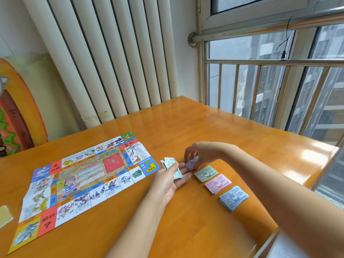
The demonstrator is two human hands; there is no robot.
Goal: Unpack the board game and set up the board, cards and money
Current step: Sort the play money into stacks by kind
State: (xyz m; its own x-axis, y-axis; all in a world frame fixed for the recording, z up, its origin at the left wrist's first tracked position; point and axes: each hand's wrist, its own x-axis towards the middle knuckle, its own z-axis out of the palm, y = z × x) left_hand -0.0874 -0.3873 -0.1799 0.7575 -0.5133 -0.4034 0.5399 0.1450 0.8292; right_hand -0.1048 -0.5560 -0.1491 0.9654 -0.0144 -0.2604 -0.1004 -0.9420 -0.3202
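The colourful paper game board (83, 175) lies unfolded and flat on the left half of the wooden table (186, 220). My left hand (170, 178) lies palm up beside the board's right corner and holds a mixed stack of play money (170, 162) under its thumb. My right hand (197, 155) pinches a purple note (191, 162) just above the left fingertips. To the right lie three sorted piles in a row: green notes (205, 173), pink notes (218, 183), blue notes (233, 197).
A pale card or paper (4, 216) lies at the table's left edge. A white radiator (111, 58) stands behind the table, a railed window (270, 81) to the right. A painted panel (16, 112) leans at the far left.
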